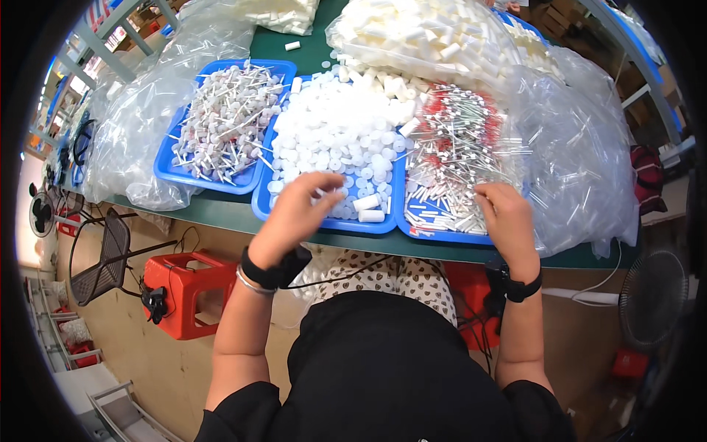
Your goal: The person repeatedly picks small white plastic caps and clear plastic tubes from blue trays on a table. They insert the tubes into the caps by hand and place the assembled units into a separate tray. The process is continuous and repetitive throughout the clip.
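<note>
My left hand [298, 214] is over the front left of the middle blue tray [324, 227], its fingers bent with a gap between thumb and forefinger; nothing shows clearly in it. Small translucent white discs [331, 132] are heaped in that tray, and two white foam cylinders [371, 215] lie beside the fingers. At the front right of the right blue tray [442, 236], my right hand [507, 219] has its fingertips pinched together. What they hold, if anything, is too small to make out. Thin metal pins with red and white parts [456, 125] and short white tubes [453, 206] fill this tray.
On the left, another blue tray [210, 183] holds assembled white pieces with stems [224, 121]. A big clear bag of white foam cylinders [423, 37] lies behind the trays. Clear plastic bags [571, 158] flank them on the green table [221, 214]. A red stool [188, 295] stands below.
</note>
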Tool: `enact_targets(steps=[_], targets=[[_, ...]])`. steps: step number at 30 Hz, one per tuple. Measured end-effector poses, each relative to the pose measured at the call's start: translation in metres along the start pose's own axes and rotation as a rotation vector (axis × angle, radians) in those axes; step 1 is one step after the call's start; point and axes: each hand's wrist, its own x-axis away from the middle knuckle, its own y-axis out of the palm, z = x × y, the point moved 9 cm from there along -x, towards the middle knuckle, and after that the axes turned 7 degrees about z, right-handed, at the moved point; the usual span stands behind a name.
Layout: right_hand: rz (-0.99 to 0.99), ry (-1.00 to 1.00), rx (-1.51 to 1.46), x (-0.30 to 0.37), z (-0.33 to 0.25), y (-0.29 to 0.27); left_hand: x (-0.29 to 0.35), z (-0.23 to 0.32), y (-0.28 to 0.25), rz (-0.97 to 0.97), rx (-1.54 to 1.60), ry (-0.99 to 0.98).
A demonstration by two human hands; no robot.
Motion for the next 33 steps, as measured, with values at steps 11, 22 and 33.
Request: enact_targets(steps=[11,22,33], targets=[[-0.131,-0.124,0.311,0.012,0.008,0.032,0.005,0.004,0.034,-0.042,-0.341,0.274],[0.031,-0.084,-0.007,0.0,-0.012,0.004,-0.008,-0.012,0.016,0.094,0.056,0.027],[0.06,-0.037,-0.243,-0.006,-0.051,0.01,-0.003,-0.04,0.04,0.162,1.02,-0.5]])
